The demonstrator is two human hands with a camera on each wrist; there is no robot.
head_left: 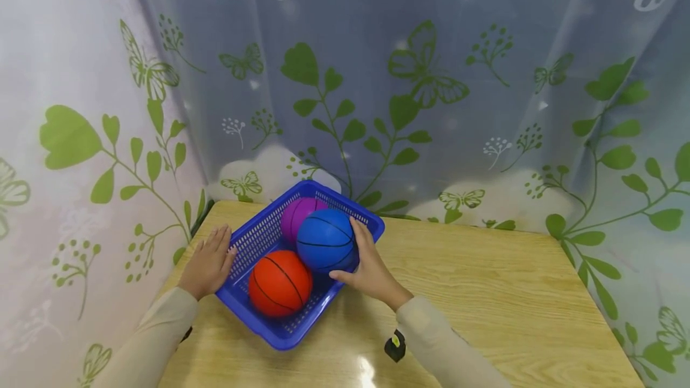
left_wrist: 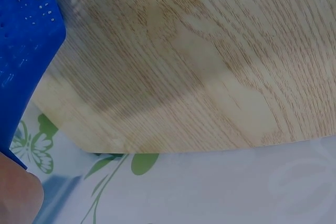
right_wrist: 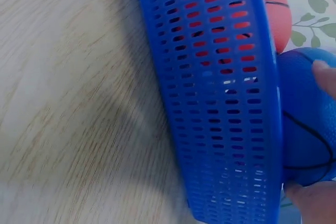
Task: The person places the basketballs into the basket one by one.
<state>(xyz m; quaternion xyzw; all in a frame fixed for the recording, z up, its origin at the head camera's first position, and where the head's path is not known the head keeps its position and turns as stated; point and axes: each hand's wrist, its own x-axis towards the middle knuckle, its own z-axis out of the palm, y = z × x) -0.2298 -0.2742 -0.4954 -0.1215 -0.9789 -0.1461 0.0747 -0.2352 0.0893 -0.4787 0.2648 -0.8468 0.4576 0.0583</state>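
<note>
A blue plastic basket (head_left: pixel 280 340) with slotted walls sits at an angle on the wooden table, holding a red ball (head_left: pixel 280 284), a blue ball (head_left: pixel 326 240) and a purple ball (head_left: pixel 297 217), all marked with black lines like small basketballs. My right hand (head_left: pixel 372 265) holds the blue ball from its right side, thumb and fingers spread on it. The right wrist view shows fingertips on the blue ball (right_wrist: pixel 307 119) above the rim. On the other side, my left hand (head_left: pixel 209 261) rests straight-fingered against the basket's left rim. Part of the purple ball is hidden behind the blue one.
The wooden table (head_left: pixel 474 292) stretches to the right of the basket. A curtain (head_left: pixel 350 76) printed with leaves and butterflies hangs right behind and beside the table. A small black object (head_left: pixel 395 346) shows by the right sleeve.
</note>
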